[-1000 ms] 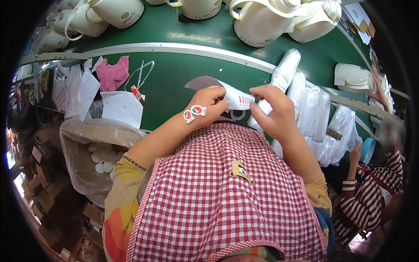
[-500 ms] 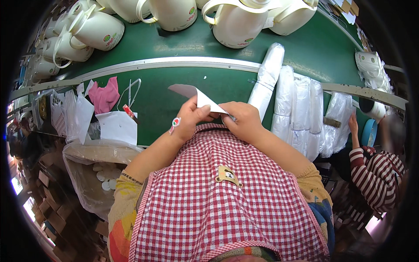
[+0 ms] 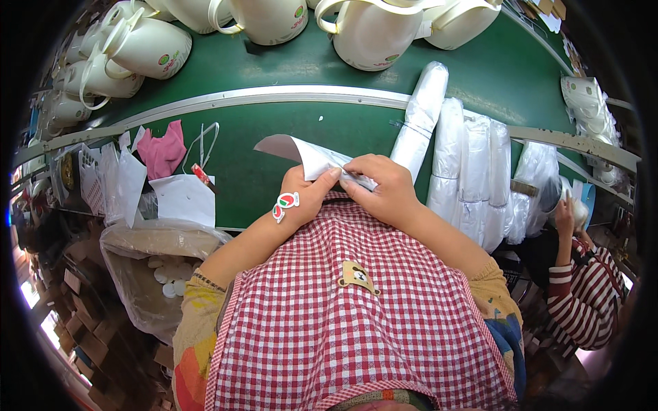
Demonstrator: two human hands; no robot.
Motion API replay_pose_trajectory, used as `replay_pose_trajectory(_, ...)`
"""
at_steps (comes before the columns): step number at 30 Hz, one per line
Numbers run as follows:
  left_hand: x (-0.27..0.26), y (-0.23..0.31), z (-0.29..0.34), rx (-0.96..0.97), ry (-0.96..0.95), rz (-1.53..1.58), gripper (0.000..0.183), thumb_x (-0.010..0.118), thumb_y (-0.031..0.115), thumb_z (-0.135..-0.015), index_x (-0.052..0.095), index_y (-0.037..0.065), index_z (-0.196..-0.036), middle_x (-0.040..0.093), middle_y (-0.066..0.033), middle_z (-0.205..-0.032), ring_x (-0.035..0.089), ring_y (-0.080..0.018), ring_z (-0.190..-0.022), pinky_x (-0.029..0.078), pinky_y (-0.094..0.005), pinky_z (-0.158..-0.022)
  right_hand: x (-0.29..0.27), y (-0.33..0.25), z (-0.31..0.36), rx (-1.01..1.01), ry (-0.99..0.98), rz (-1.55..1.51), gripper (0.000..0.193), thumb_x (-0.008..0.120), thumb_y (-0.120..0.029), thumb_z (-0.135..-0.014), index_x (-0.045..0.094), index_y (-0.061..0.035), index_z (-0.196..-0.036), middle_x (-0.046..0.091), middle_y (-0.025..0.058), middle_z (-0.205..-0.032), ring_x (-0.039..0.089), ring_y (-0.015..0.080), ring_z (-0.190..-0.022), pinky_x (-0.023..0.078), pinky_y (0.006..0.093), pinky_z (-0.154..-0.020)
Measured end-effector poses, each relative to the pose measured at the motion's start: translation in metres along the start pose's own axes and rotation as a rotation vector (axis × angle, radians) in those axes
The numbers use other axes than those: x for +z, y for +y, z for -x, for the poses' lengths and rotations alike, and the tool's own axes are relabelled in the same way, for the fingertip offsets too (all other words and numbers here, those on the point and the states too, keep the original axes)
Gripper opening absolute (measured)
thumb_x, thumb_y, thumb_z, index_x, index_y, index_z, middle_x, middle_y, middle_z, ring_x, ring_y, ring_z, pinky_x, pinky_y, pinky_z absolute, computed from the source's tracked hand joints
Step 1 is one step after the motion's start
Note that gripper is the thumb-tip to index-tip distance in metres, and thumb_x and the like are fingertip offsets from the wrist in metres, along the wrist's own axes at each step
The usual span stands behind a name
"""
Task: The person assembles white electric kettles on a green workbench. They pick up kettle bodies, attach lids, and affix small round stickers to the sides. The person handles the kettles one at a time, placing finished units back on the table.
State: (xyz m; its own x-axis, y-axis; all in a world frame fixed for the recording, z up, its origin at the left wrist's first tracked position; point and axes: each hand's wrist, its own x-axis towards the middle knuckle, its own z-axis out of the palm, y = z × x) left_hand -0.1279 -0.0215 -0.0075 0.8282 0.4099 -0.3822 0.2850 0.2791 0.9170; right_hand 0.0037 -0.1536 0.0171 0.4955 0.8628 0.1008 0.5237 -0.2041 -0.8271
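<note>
A curled white sheet (image 3: 310, 156), perhaps a label sheet, is held in front of my apron at the green bench's near edge. My left hand (image 3: 306, 197) pinches its lower edge, thumb on top. My right hand (image 3: 381, 183) grips the sheet's right end, fingers bent over it and close to the left thumb. Small red, green and white stickers (image 3: 286, 201) cling to the back of my left hand near the wrist. Whether a loose sticker is between my fingertips is hidden.
Cream jugs (image 3: 373, 34) stand beyond the metal rail (image 3: 274, 94). Wrapped rolls of clear plastic bags (image 3: 473, 178) lie to the right. At the left are a pink cloth (image 3: 162, 151), papers (image 3: 184, 200) and a plastic-lined box (image 3: 133, 281). A person in a striped sleeve (image 3: 582, 301) works at the right.
The sheet has shifted slightly left and lies flatter between my hands. More stickers show on my left hand now. The co-worker's hands have moved to a white object.
</note>
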Motion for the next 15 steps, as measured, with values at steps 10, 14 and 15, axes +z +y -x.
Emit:
replay_pose_trajectory(10,-0.003,0.004,0.002,0.001,-0.051,-0.230,0.023,0.059,0.019,-0.090,0.067,-0.001,-0.097,0.068,-0.0124,-0.083,0.065,-0.0197,-0.074,0.049,-0.0326,-0.066,-0.001,0.006,0.002,0.259,-0.074,-0.199,0.013,0.062,-0.011,-0.080,0.070,-0.0025,-0.086,0.068,0.0098,-0.083,0.065,0.0228,-0.073,0.051,0.0313,-0.065)
replay_pose_trajectory(14,-0.005,0.004,0.002,-0.005,-0.002,-0.233,0.024,0.059,0.018,-0.089,0.067,-0.002,-0.099,0.070,-0.0138,-0.086,0.066,-0.0224,-0.077,0.051,-0.0341,-0.069,-0.013,0.011,-0.001,0.466,0.058,-0.321,0.015,0.061,-0.008,-0.081,0.069,0.0015,-0.090,0.067,0.0114,-0.081,0.064,0.0194,-0.074,0.050,0.0300,-0.067)
replay_pose_trajectory(15,-0.003,0.006,0.000,-0.003,0.004,-0.208,0.024,0.059,0.018,-0.088,0.067,-0.002,-0.101,0.070,-0.0157,-0.087,0.067,-0.0237,-0.079,0.051,-0.0348,-0.071,-0.017,0.004,-0.006,0.306,0.095,-0.243,0.015,0.062,-0.007,-0.081,0.070,0.0010,-0.090,0.067,0.0110,-0.081,0.065,0.0206,-0.075,0.051,0.0306,-0.068)
